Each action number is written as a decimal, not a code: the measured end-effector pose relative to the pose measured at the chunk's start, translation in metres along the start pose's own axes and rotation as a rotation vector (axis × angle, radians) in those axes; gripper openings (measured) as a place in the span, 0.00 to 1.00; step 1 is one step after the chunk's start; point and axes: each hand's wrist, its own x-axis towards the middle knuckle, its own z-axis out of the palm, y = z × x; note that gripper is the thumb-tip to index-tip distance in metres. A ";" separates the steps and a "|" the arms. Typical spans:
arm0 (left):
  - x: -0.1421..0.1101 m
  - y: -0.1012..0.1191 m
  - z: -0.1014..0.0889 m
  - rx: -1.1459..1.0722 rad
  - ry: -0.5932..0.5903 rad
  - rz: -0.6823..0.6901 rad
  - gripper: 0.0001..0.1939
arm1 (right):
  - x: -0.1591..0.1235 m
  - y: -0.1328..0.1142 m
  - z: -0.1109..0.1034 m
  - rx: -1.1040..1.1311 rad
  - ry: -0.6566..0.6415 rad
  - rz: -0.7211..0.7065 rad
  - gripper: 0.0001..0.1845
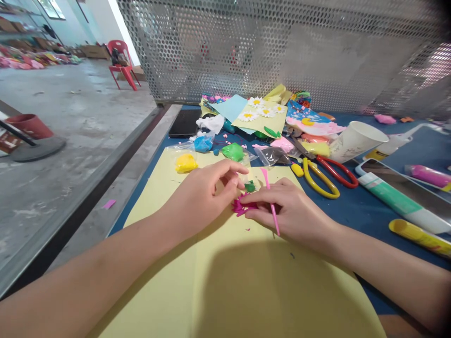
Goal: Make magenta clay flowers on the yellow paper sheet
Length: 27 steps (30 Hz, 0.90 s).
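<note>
My left hand (206,195) reaches in from the left, its fingertips pinching a small green clay piece (250,186). Just below lies a magenta clay flower (243,206), and my right hand's (291,216) fingertips rest on it. A pink plastic modelling stick (271,202) sits between the fingers of my right hand. Both hands are over a large pale yellow paper sheet (225,281). Bagged lumps of yellow clay (186,163), green clay (232,151) and blue clay (203,143) lie just beyond them.
Yellow-and-red-handled scissors (327,176) lie to the right, near a white paper cup (355,141), a white-and-green tube (405,202) and a yellow glue stick (419,237). Craft papers (257,115) pile against a perforated metal screen (282,47). The blue table's (352,220) left edge drops to a concrete floor.
</note>
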 end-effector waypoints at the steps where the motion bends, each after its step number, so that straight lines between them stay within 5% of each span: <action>1: 0.000 0.000 0.000 0.004 0.003 0.001 0.11 | 0.000 -0.001 -0.001 0.008 -0.006 0.015 0.07; 4: -0.001 0.000 -0.001 0.017 0.015 0.009 0.11 | 0.001 -0.003 -0.002 0.025 -0.002 0.052 0.01; 22: 0.000 0.000 0.001 0.028 0.013 0.089 0.11 | -0.002 -0.005 -0.002 0.010 0.024 0.008 0.07; 27: 0.001 0.000 0.001 0.038 0.018 0.094 0.11 | -0.002 -0.008 -0.003 -0.024 0.031 -0.103 0.08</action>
